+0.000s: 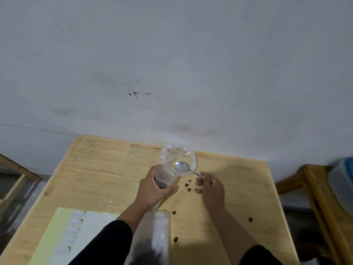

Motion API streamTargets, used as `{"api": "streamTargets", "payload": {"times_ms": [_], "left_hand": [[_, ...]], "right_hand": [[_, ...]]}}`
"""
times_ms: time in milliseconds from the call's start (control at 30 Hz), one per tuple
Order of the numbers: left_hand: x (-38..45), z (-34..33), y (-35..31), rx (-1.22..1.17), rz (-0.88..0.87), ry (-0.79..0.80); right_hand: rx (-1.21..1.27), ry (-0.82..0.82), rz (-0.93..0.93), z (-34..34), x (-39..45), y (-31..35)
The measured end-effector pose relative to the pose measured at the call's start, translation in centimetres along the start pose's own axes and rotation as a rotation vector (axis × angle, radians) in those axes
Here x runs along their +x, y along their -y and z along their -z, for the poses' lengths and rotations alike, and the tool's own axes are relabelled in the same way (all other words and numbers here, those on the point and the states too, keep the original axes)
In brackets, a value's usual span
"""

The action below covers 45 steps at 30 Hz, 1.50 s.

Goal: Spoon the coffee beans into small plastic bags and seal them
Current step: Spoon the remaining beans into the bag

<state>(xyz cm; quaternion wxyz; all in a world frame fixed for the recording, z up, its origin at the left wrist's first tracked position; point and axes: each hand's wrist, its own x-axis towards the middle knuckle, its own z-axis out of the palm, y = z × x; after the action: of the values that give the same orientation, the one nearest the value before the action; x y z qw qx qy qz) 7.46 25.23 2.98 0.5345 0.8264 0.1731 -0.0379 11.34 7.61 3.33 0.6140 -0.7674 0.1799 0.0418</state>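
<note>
The wooden table stands against a pale wall and carries all the work. At its near left corner lies a label sheet, yellow backing with white stickers, presumably kept within reach for marking filled bags. Near the front edge, between the forearms, stands a large clear bag with a dark mass at its bottom, judged to be the bean supply; it is blurred, so this is not certain.

The small plastic bag is held off the table with its mouth spread wide and turned away from the person, so a spoon can enter. The left hand grips its lower part, fingers and thumb wrapped round the plastic. A dark patch shows inside, just above that hand, probably beans already delivered.

The right hand pinches the handle of a metal spoon, whose bowl lies at the bag's mouth and appears empty.

About 7 loose coffee beans lie scattered on the table, most just beside the right hand, others toward the front. Sealing is not yet done.
</note>
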Motion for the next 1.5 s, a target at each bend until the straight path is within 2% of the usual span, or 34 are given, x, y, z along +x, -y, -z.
{"api": "streamTargets", "payload": {"times_ms": [233,467,667,900,1133,1267,1367,1500], "left_hand": [[-0.5,0.7,0.4,-0.026,-0.034,-0.023],[-0.2,1.1,0.9,-0.061,-0.119,-0.035],[-1.0,1.5,0.3,-0.049,-0.216,-0.035],[-1.4,1.9,-0.4,-0.049,-0.253,-0.028],[-1.5,1.5,-1.6,-0.076,-0.327,0.005],[-2.0,1.4,-2.7,-0.103,-0.366,0.051],[-2.4,1.4,-3.2,-0.124,-0.407,0.098],[-3.0,1.7,-3.9,-0.120,-0.443,0.170]], "right_hand": [[0.178,-0.050,-0.054,0.6,-1.1,0.3],[0.250,-0.193,-0.090,3.7,-3.2,-0.9],[0.060,-0.338,-0.185,5.7,-3.3,-4.1],[-0.274,-0.354,-0.232,6.5,-2.9,-5.0],[-0.404,-0.328,-0.224,7.2,-3.6,-4.9],[-0.327,-0.348,-0.182,7.1,-4.0,-3.9],[-0.042,-0.254,-0.046,5.8,-4.5,-1.5],[0.128,0.068,0.163,3.7,-6.3,3.8]]}}
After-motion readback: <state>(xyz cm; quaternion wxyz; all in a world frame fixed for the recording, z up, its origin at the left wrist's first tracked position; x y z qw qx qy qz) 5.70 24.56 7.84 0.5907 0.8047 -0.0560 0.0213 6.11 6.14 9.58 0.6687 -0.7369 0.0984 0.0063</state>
